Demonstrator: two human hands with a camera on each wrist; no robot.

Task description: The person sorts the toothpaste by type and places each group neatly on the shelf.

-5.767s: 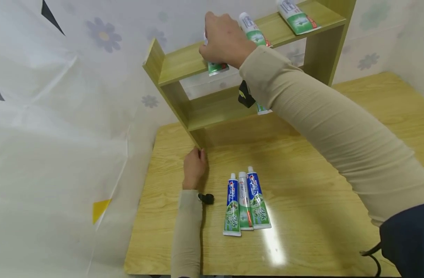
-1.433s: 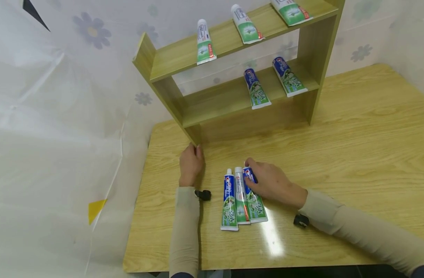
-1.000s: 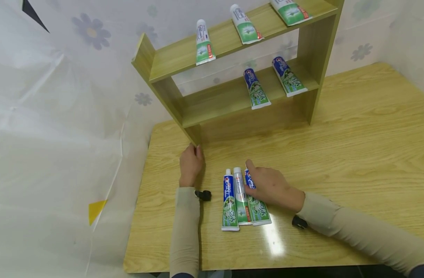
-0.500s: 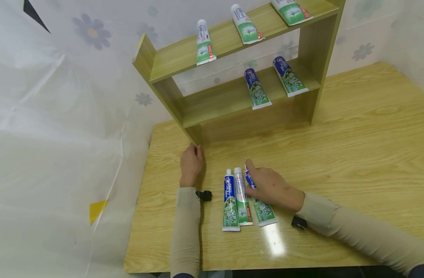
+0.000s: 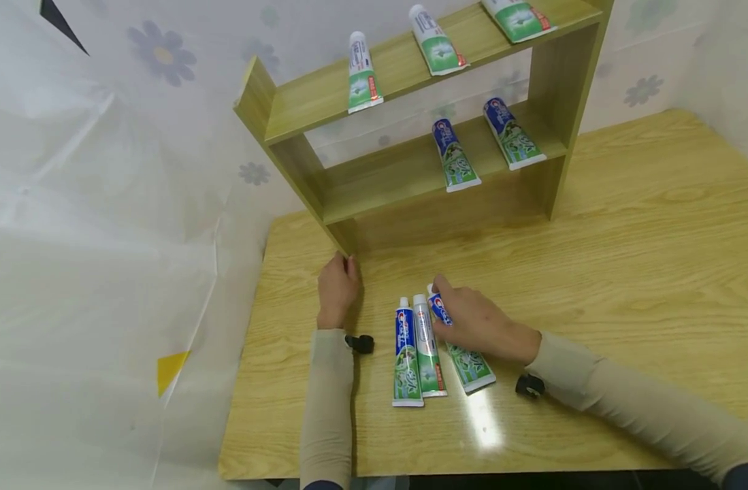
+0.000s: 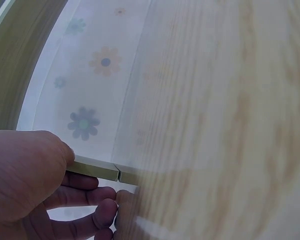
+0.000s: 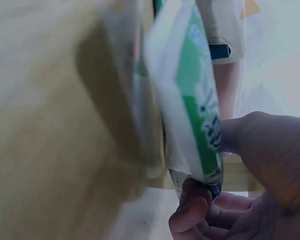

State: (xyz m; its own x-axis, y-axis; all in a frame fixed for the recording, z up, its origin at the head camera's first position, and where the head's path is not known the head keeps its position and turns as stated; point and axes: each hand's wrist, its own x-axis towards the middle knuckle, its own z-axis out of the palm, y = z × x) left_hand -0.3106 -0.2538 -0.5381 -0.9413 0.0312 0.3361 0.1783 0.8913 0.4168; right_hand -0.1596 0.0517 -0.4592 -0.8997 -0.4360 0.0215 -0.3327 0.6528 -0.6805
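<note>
My right hand (image 5: 480,323) grips a blue and green toothpaste tube (image 5: 472,367) near its cap end, fingers hiding its middle. In the right wrist view the tube (image 7: 190,95) is tilted up off the table, between thumb and curled fingers. Left of it, a second blue and green tube (image 5: 406,354) and a white and green tube (image 5: 429,350) lie side by side, caps away from me. At the shelf's lower left corner, my left hand (image 5: 337,289) pinches the side panel's edge; the left wrist view has that panel edge (image 6: 95,169) between thumb and fingers.
The wooden two-tier shelf (image 5: 380,184) stands at the back of the table (image 5: 643,286). Three white and green tubes, one the leftmost tube (image 5: 364,75), lie on its top board. A blue and green tube (image 5: 454,155) and another such tube (image 5: 513,134) occupy its lower board.
My right hand has come down from the top board, where it left a white and green tube. It has since gripped the rightmost table tube, whose bottom end has swung right, away from the others.
</note>
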